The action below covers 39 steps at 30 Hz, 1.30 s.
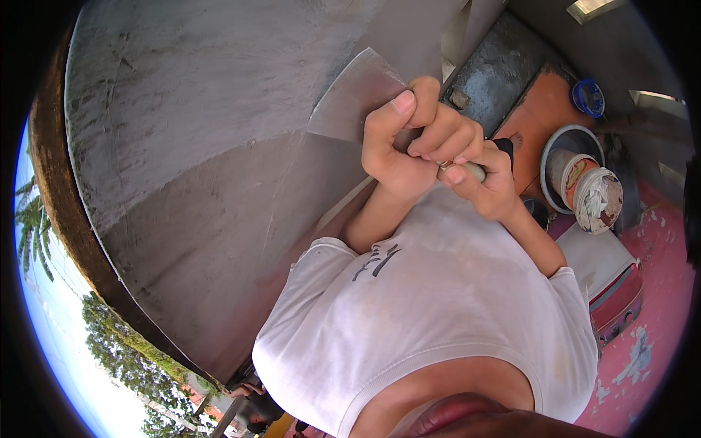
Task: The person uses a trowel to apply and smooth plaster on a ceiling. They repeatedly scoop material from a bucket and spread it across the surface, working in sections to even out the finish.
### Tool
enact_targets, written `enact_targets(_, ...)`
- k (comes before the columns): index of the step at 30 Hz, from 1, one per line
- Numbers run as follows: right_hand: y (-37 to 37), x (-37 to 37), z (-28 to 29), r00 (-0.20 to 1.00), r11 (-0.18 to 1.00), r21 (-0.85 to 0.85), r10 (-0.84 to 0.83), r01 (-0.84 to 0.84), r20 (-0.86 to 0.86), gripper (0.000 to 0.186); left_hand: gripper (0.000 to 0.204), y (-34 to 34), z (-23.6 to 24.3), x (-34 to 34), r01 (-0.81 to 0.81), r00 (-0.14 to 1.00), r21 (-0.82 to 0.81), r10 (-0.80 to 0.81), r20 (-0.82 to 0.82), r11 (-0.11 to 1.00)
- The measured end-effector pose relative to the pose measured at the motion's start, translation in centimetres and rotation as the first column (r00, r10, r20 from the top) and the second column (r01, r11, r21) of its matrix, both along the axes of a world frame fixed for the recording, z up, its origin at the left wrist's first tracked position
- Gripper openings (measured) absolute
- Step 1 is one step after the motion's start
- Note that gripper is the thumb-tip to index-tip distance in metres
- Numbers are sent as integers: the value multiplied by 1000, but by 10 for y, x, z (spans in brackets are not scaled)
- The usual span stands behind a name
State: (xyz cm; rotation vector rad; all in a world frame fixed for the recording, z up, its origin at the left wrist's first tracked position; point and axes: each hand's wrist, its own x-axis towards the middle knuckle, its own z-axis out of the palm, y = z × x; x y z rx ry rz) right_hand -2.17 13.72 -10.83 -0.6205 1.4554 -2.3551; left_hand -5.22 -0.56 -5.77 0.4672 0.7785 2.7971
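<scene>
A wide putty knife has its flat metal blade (349, 102) against a grey plastered surface (182, 95). Thumb and curled fingers of my left hand (416, 135) grip it near the blade. Lower and to the right, my right hand (491, 179) is closed round the end of its handle (475, 171); most of the handle is hidden by my fingers. Across the plaster, a lighter upper area meets a darker grey one (212, 212) along a curved line near the blade.
A wooden edge (55, 168) bounds the plaster at left, with trees and sky beyond. To the right are a metal basin (548, 157), a stained bucket (599, 201), a blue-rimmed container (588, 98), an orange board (537, 109) and a pink surface (657, 292). Part of another person (255, 409) shows at lower left.
</scene>
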Motion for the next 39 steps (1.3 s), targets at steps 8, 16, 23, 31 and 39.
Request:
enact_targets(8, -7, -4, 7, 997, 999, 9, -37, 38, -64, 12, 28, -3, 7, -3, 23, 998, 8, -22, -55, 1000)
enact_targets(16, -6, -6, 1, 1000, 1000, -22, 7, -7, -3, 12, 28, -6, 4, -3, 14, 1000, 10, -14, -5, 1000)
enact_targets(23, -3, -1, -4, 999, 999, -37, -8, 9, 49, 12, 27, -2, -6, 0, 12, 998, 8, -12, 57, 1000)
enact_targets(31, -6, -1, -2, 999, 999, -43, -9, 8, -34, 13, 27, -3, 0, 1, 13, 999, 20, -12, -41, 1000)
enact_targets(39, -1, -9, 2, 998, 999, -32, 34, -36, -52, 13, 27, 0, 5, 0, -23, 998, 21, 24, -53, 1000)
